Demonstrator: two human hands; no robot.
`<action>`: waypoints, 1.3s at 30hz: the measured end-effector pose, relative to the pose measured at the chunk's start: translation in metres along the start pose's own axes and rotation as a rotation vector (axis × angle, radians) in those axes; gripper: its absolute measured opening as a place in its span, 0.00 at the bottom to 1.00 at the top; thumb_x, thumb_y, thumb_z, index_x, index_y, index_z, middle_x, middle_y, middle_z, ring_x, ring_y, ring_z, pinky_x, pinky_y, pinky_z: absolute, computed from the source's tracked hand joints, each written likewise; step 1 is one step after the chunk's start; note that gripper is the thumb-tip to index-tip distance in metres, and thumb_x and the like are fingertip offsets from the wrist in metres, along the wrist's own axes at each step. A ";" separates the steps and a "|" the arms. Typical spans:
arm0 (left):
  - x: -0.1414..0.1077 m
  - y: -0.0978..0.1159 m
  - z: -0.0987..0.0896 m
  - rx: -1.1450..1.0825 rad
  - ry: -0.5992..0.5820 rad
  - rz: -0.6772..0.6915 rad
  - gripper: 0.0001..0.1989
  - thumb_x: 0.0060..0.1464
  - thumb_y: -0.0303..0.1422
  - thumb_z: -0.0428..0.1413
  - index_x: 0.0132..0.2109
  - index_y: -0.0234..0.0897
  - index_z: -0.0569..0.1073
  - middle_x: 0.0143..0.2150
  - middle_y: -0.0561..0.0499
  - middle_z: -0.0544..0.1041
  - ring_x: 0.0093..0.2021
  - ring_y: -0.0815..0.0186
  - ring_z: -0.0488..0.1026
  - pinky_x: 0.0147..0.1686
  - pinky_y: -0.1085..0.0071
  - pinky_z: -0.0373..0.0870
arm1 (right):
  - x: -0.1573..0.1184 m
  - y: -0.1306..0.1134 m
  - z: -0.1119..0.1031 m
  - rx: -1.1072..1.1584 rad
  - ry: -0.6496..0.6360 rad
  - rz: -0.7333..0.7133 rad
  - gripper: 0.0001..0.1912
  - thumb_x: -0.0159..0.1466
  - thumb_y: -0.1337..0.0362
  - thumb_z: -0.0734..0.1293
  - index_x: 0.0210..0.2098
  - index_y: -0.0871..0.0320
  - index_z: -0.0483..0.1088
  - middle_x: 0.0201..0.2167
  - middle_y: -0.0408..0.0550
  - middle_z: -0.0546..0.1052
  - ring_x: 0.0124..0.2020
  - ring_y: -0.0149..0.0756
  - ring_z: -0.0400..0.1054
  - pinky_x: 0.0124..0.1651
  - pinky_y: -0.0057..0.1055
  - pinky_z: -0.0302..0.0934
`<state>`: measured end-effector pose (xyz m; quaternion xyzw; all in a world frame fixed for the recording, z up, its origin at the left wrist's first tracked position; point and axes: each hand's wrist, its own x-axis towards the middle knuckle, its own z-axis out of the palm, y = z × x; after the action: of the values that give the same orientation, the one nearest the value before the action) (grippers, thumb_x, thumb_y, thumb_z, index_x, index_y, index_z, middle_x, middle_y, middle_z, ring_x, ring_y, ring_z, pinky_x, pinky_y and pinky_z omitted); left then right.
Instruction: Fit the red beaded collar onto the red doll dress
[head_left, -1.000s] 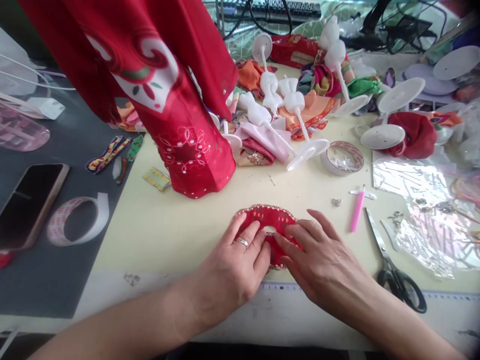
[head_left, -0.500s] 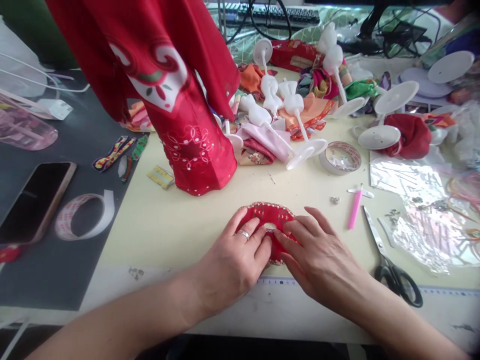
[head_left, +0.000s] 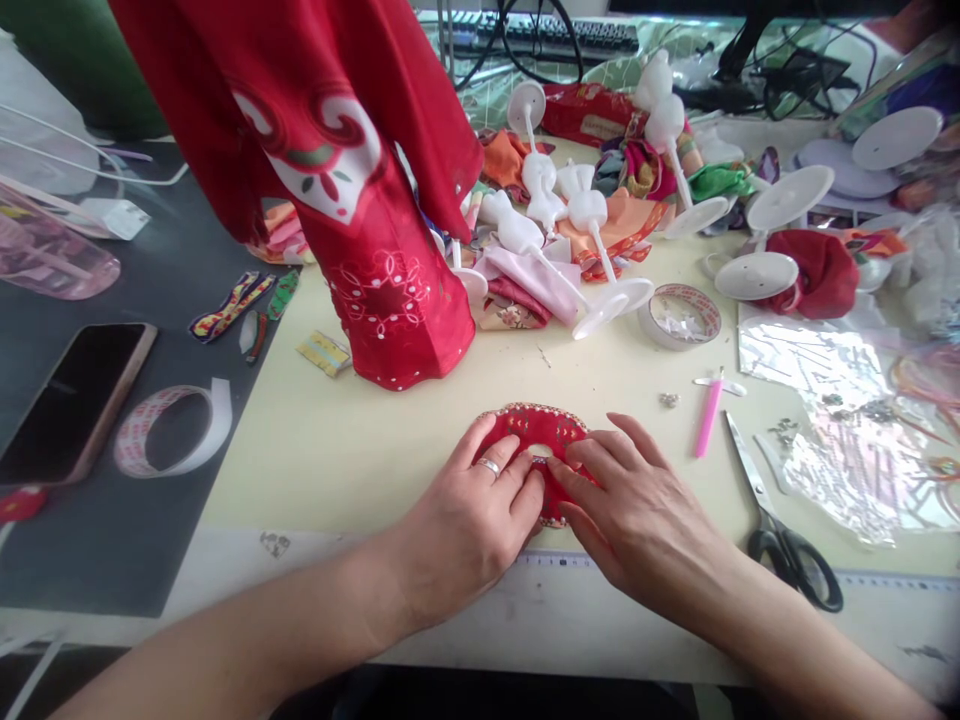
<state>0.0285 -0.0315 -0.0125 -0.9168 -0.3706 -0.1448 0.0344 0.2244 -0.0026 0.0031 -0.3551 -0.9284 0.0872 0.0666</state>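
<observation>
A round red cloth ring (head_left: 540, 425) with patterned trim and a hole in its middle lies on the pale mat. My left hand (head_left: 480, 500), wearing a ring, covers its left side, fingers curled and tips on the cloth near the hole. From the right, my right hand (head_left: 637, 495) rests fingertips on the cloth beside the hole; its fingers are apart. A narrow patterned strip shows between the fingertips at the hole's lower edge. Part of the cloth ring is hidden under both hands. Beyond it stands a small red dress (head_left: 397, 300) with white motifs.
Black-handled scissors (head_left: 776, 530), a pink tool (head_left: 709, 415) and a ruler (head_left: 555, 560) lie close by. White doll stands (head_left: 585, 205) and fabrics crowd the back. A tape roll (head_left: 142, 430) and phone (head_left: 75, 400) lie left; a clear plastic bag (head_left: 847, 480) lies right.
The view has shifted very slightly. Both hands and the red cloth ring stay in practically the same place.
</observation>
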 end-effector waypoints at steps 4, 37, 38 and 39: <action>0.000 0.000 0.000 -0.003 -0.008 0.001 0.13 0.59 0.30 0.51 0.47 0.26 0.72 0.48 0.39 0.76 0.52 0.53 0.69 0.60 0.47 0.59 | 0.001 0.001 0.001 0.002 0.014 -0.003 0.07 0.61 0.71 0.61 0.33 0.59 0.71 0.33 0.51 0.72 0.41 0.41 0.62 0.59 0.50 0.52; -0.001 -0.006 0.000 0.023 0.043 0.025 0.13 0.58 0.28 0.53 0.48 0.25 0.72 0.47 0.39 0.76 0.53 0.53 0.70 0.61 0.47 0.59 | -0.005 -0.001 0.002 0.108 0.026 -0.124 0.10 0.61 0.75 0.59 0.33 0.61 0.72 0.48 0.53 0.75 0.57 0.45 0.61 0.65 0.53 0.44; 0.000 -0.006 -0.001 0.016 0.049 0.026 0.12 0.58 0.28 0.53 0.47 0.25 0.72 0.47 0.39 0.77 0.53 0.53 0.70 0.61 0.47 0.59 | -0.005 -0.001 0.002 0.108 0.024 -0.124 0.10 0.61 0.75 0.59 0.33 0.61 0.71 0.48 0.53 0.75 0.57 0.45 0.61 0.65 0.53 0.43; 0.000 -0.005 -0.001 0.007 0.055 0.030 0.11 0.58 0.28 0.53 0.46 0.26 0.73 0.47 0.39 0.77 0.53 0.53 0.70 0.60 0.46 0.59 | -0.005 -0.001 0.002 0.108 0.024 -0.125 0.10 0.61 0.75 0.60 0.32 0.61 0.71 0.48 0.53 0.75 0.58 0.46 0.60 0.65 0.53 0.43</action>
<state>0.0242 -0.0280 -0.0115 -0.9179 -0.3560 -0.1683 0.0498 0.2276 -0.0071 0.0014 -0.2936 -0.9418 0.1284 0.1020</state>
